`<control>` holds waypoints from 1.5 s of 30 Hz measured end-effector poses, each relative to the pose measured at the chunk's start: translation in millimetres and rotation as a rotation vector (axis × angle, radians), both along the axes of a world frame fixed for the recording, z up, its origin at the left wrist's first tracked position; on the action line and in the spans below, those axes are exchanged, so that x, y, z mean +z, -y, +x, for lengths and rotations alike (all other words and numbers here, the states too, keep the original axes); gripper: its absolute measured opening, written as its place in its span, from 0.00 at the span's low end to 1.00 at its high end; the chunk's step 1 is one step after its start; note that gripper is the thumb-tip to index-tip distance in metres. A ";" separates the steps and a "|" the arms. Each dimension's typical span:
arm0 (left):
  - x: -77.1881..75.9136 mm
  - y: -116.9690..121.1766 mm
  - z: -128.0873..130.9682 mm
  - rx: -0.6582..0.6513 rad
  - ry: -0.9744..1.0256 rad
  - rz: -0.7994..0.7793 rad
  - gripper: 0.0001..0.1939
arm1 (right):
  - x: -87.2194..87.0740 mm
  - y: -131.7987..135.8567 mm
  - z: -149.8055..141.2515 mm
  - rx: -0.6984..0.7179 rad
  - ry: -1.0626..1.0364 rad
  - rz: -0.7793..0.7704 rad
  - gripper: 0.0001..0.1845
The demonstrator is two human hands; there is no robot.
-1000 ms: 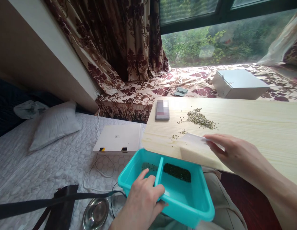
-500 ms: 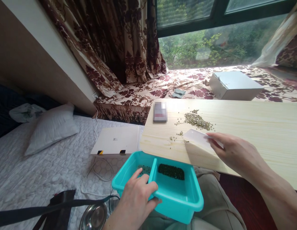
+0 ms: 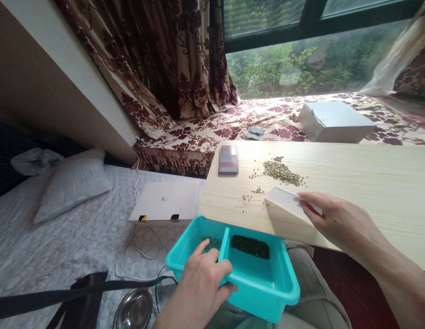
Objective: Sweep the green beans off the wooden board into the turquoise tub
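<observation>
My left hand (image 3: 201, 283) grips the near rim and the middle divider of a teal two-part plastic tray (image 3: 263, 288), held just under the near edge of a light wooden board (image 3: 363, 183). The tray's right part holds a heap of dark green beans (image 3: 250, 246); the left part holds a few. My right hand (image 3: 336, 219) pinches a white plastic scraper card (image 3: 284, 201), which stands tilted on the board. A pile of pale green beans (image 3: 281, 172) lies beyond the card, with several strays to its left.
A small blurred card (image 3: 228, 159) lies at the board's far left corner. A white box (image 3: 332, 121) sits on the floral window seat. On the bed lie a flat white box (image 3: 166, 201), a pillow (image 3: 73, 180), a white cable, a black strap and a metal bowl (image 3: 135, 308).
The scraper card moved back from the board's near edge toward the bean pile and tilted up. The tray shifted slightly left, then right, under the edge.
</observation>
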State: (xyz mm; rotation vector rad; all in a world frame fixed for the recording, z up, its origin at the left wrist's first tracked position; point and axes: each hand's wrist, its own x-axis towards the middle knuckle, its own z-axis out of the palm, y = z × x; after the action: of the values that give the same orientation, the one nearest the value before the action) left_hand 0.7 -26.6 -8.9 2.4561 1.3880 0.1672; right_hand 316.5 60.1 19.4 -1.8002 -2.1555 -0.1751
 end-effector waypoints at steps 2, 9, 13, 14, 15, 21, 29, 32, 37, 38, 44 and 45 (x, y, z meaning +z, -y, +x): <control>-0.1 -0.5 1.0 -0.004 0.004 -0.005 0.13 | 1.0 3.5 2.2 0.012 -0.007 -0.021 0.17; 0.3 -0.7 1.1 -0.008 0.021 0.012 0.12 | 6.6 10.1 2.3 0.069 -0.061 -0.018 0.17; 1.3 -0.8 1.5 -0.004 0.014 0.009 0.13 | 3.5 2.4 -4.2 0.060 -0.060 -0.060 0.17; 1.6 -0.6 1.6 -0.004 0.013 0.008 0.13 | 2.9 1.7 -5.8 0.058 -0.061 -0.072 0.17; 1.9 -0.4 1.6 -0.004 0.012 0.008 0.13 | 2.8 1.9 -6.8 0.062 -0.063 -0.084 0.17; 2.2 -0.2 1.5 -0.001 0.025 0.014 0.13 | 8.0 12.8 -1.1 0.081 -0.077 -0.092 0.17; 1.4 -1.9 1.5 0.000 0.036 0.005 0.11 | 8.2 20.4 -7.1 0.103 -0.115 -0.077 0.16; 2.5 -1.9 1.7 0.007 0.032 0.002 0.10 | 7.3 20.9 -7.1 0.067 -0.069 -0.050 0.17; 5.3 -2.7 2.2 0.003 0.011 -0.015 0.12 | 1.8 26.4 -6.6 0.114 -0.091 -0.074 0.17; 5.9 -2.9 2.4 0.003 0.009 -0.019 0.12 | 1.0 27.5 -7.5 0.119 -0.100 -0.072 0.18; 7.0 -3.6 2.4 0.010 0.015 -0.028 0.12 | 0.9 28.3 -16.8 0.137 -0.112 -0.057 0.17; 6.4 -3.7 2.1 0.011 0.018 -0.028 0.12 | 1.2 27.9 -17.4 0.148 -0.119 -0.062 0.18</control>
State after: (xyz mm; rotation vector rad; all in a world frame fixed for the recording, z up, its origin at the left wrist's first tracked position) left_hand 2.8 -22.9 -2.5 2.4192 1.3870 0.1715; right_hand 299.1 32.2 20.5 -1.6303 -2.2202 0.0325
